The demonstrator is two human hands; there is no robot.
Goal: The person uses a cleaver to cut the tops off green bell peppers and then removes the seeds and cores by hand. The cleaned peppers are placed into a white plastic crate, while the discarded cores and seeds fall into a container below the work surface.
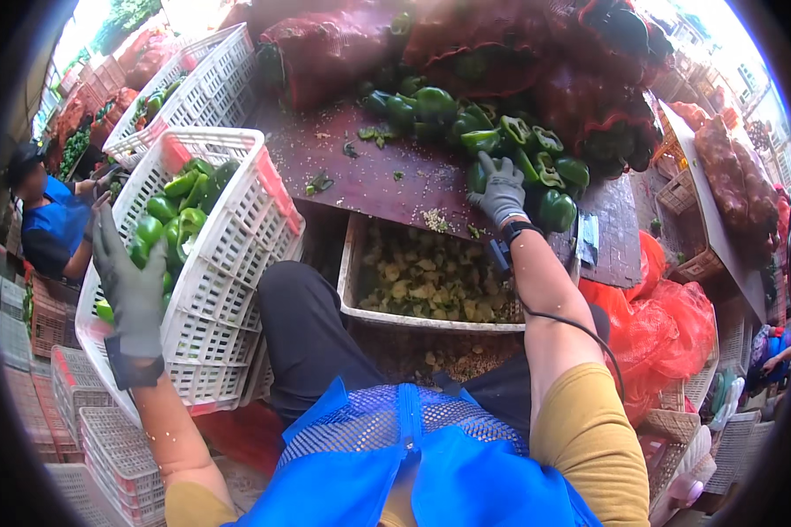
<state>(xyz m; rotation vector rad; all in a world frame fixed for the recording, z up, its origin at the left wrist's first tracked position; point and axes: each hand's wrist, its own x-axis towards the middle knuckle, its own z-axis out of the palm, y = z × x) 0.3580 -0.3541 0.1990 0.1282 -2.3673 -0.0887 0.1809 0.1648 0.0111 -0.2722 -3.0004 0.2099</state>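
Observation:
My left hand (130, 283), in a grey glove, is over the white plastic crate (237, 277) at the left, its fingers apart and nothing seen in it. Green bell peppers (161, 209), some cut, lie inside that crate. My right hand (503, 186), gloved too, rests on a green bell pepper (478, 176) at the near side of a pile on the dark red board (382, 178); its grip is partly hidden. Around it lie whole peppers and cut pepper halves (515, 130). Seeds and small green scraps (319, 184) are scattered on the board.
Red mesh sacks (343, 53) of peppers stand behind the pile. Below the board's edge is a white-rimmed bin (435, 324) of pepper cores. A second crate (191, 85) stands at the upper left, with a person in a blue apron (66, 211) beyond. Red plastic bags (666, 336) lie at the right.

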